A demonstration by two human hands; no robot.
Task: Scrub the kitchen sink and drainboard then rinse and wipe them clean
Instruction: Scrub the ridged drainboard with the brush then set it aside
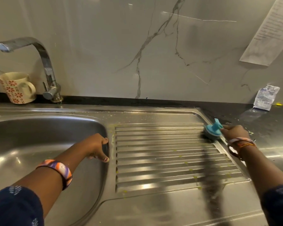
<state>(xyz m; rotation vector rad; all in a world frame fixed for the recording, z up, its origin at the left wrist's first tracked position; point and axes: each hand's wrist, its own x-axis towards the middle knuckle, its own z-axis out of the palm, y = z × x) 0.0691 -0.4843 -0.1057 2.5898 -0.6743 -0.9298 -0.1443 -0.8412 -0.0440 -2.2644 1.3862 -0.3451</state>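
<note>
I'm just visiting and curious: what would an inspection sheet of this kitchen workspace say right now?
Surface: steel drainboard with yellow-green specks on its ridges; sink basin to its left.
Job's things: blue-handled scrub brush on the drainboard's far right corner.
Clutter: floral mug beside the faucet; small packet leaning on the wall; paper sheet on the wall.
Grips: right hand holds the brush; left hand rests on the basin's edge.
Cables: nothing seen.
Surroundings: marble-pattern backsplash, dark counter.
</note>
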